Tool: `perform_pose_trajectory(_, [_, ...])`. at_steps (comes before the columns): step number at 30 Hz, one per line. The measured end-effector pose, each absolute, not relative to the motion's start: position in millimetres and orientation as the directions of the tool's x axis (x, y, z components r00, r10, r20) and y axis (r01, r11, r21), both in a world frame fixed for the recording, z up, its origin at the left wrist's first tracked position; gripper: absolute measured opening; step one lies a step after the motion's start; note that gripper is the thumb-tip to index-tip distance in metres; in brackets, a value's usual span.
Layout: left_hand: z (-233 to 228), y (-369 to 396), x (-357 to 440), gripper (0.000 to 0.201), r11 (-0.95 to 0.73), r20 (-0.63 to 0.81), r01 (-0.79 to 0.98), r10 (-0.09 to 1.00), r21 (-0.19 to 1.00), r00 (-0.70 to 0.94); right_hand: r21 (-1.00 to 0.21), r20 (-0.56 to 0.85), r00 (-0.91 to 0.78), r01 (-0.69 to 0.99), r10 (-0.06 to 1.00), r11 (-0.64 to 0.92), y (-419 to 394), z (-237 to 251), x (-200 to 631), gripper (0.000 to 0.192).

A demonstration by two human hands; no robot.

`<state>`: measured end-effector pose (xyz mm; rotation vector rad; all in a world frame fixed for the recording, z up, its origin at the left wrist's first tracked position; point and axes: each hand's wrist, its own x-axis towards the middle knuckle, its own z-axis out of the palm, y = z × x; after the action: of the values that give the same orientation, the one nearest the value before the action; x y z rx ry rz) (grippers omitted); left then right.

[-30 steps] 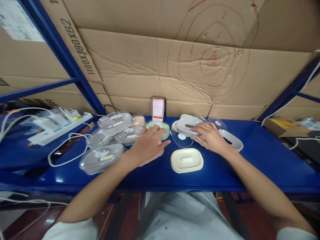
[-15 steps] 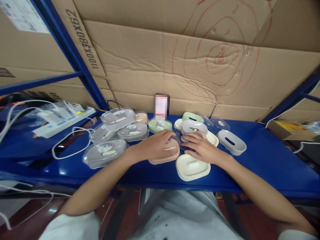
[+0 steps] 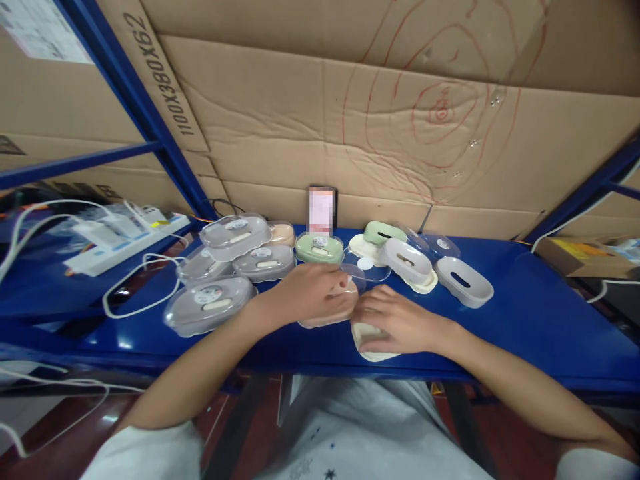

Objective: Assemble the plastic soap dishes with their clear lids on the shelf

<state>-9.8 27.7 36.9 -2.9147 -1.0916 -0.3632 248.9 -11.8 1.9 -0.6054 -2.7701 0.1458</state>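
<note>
My left hand (image 3: pixel 317 290) lies over a peach oval plastic box (image 3: pixel 333 313) with a clear lid, fingers bent and closed on its top. A small pale spot shows at its fingertips, too small to name. Just to the right, my right hand (image 3: pixel 393 323) curls over a cream tray (image 3: pixel 373 350), fingers at its far side and thumb at the near side. Behind my hands a clear lid (image 3: pixel 373 272) with a round white sticker lies on the table. A pale grey slotted shell (image 3: pixel 407 259) leans on another cream piece (image 3: pixel 425 285).
Several grey clear-lidded boxes (image 3: pixel 207 307) are gathered at the left, one stacked on others. A green lidded box (image 3: pixel 319 250) stands before a phone (image 3: pixel 321 210). Another grey slotted shell (image 3: pixel 464 283) lies right. A power strip (image 3: pixel 127 247) with white cables sits far left.
My right hand has moved from the grey shell and clear lid toward me, onto the cream tray. The grey shell now sits farther right and turned. My left hand stays over the peach box.
</note>
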Motion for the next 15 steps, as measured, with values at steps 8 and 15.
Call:
perform_pose_trajectory(8, [42,24,-34,0.055,-0.806,-0.022,0.539,0.551,0.244,0.834,-0.069,0.278,-0.816,0.509,0.507,0.858,8,-5,266,0.018])
perform_pose_trajectory(15, [28,23,-23,0.054,-0.864,0.106,0.379,0.433,0.332,0.895,-0.003,0.433,-0.721,0.599,0.541,0.801,6,-6,261,0.04])
